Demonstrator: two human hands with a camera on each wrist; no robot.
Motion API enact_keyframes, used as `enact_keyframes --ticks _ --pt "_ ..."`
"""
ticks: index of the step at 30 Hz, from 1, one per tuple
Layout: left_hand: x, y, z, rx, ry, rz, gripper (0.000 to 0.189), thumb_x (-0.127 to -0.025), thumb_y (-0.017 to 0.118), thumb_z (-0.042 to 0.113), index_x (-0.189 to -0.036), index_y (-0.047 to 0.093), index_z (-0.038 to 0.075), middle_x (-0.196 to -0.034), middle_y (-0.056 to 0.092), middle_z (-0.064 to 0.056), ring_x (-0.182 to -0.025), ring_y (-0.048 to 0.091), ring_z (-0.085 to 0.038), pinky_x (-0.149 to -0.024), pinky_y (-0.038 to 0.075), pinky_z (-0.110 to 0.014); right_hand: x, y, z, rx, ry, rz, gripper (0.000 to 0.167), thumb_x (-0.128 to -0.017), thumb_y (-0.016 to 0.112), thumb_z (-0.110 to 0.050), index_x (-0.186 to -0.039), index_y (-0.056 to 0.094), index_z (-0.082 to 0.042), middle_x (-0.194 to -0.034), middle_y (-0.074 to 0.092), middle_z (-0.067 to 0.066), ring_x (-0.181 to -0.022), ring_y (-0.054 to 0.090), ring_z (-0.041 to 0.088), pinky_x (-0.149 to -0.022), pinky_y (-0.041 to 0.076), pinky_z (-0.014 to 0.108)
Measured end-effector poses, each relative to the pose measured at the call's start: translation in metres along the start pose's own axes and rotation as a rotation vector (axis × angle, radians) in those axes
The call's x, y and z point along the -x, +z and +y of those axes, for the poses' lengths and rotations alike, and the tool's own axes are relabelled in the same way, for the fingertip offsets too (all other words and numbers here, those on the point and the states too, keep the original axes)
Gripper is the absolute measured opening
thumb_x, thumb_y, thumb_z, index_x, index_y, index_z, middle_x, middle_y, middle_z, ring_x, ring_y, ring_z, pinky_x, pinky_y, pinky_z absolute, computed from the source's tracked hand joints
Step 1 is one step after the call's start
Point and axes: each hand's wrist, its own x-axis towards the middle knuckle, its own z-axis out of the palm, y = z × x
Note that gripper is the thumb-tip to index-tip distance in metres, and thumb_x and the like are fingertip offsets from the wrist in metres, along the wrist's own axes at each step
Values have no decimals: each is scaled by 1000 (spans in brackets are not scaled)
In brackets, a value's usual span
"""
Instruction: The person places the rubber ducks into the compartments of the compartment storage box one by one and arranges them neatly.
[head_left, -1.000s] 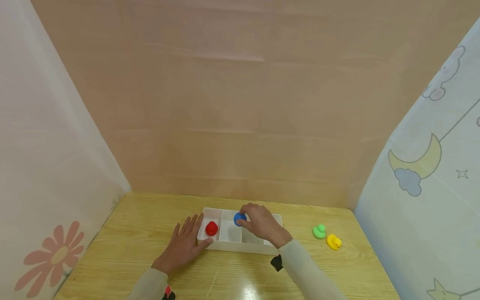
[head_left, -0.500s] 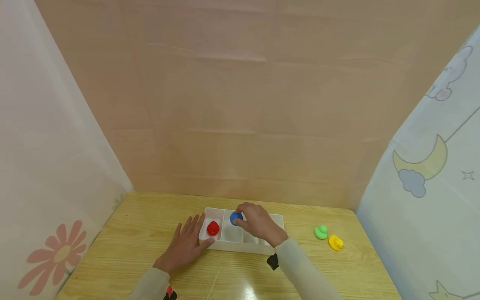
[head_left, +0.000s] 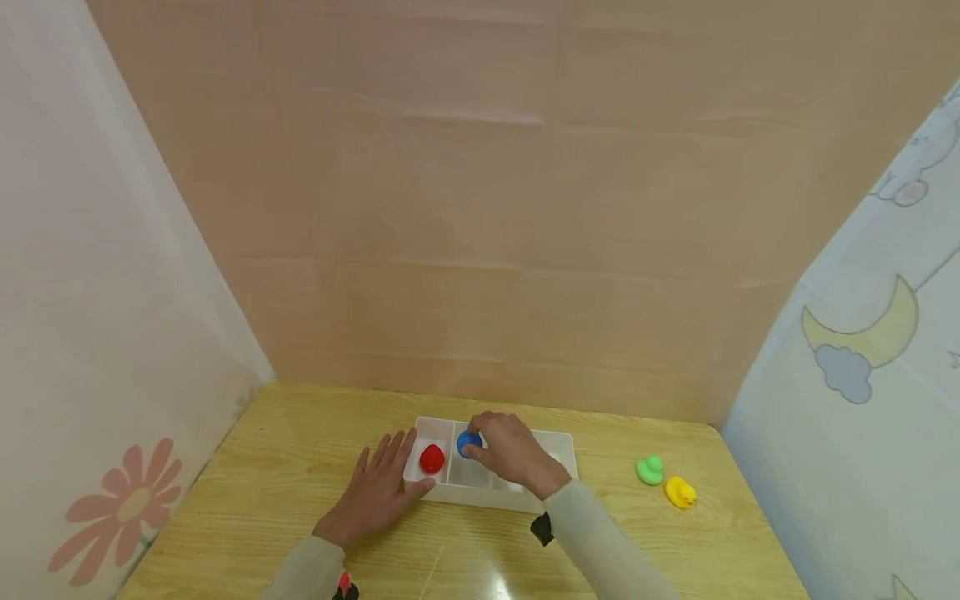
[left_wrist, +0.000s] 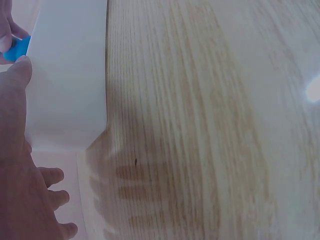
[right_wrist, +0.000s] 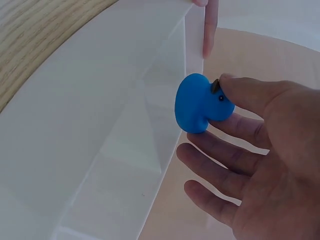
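Blue duck (right_wrist: pixel 191 106), one: pinched in the right hand (head_left: pixel 513 452), head palmward, body outward from the fingers. White tray (head_left: pixel 487 497): beneath those fingers, second compartment from left. Red toy (head_left: pixel 432 459): left of them. Left hand (head_left: pixel 377 492): fingers outstretched, at tray's end.

The wood-grain table (head_left: pixel 300 442) supported a white divided tray (head_left: pixel 487 498), positioned flat near the rear edge. To the right of the tray, a green duck (head_left: pixel 649 471) and a yellow duck (head_left: pixel 680 492) rested just beside each other.
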Motion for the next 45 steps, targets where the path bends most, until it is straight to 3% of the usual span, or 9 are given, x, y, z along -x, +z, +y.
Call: enact_keyframes --ticks 11,28,45 --pt "-2 3 -4 -28 -8 -6 95 -102 52 71 -173 15 19 -175 31 -19 -165 22 -48 -129 12 -77 -2 7 -6 92 -19 -8 25 -98 79 -33 -110 78 -12 -100 77 -1 -81 65 9 -90 60 45" --pt "-1 3 -4 -21 -22 -8 95 -101 51 72 -173 18 19 -176 31 -17 -165 22 -47 -129 12 -77 -6 12 -12 125 15 -24 23 -98 78 -35 -109 78 -15 -102 77 -2 -89 67 12 -103 54 52" --pt "2 1 -2 -11 1 8 93 -102 54 68 -172 21 17 -174 33 -21 -164 23 -50 -128 13 -78 -5 12 -13 151 -4 -5 20 -98 79 -34 -104 77 -16 -94 74 -5 -84 65 10 -100 54 51"
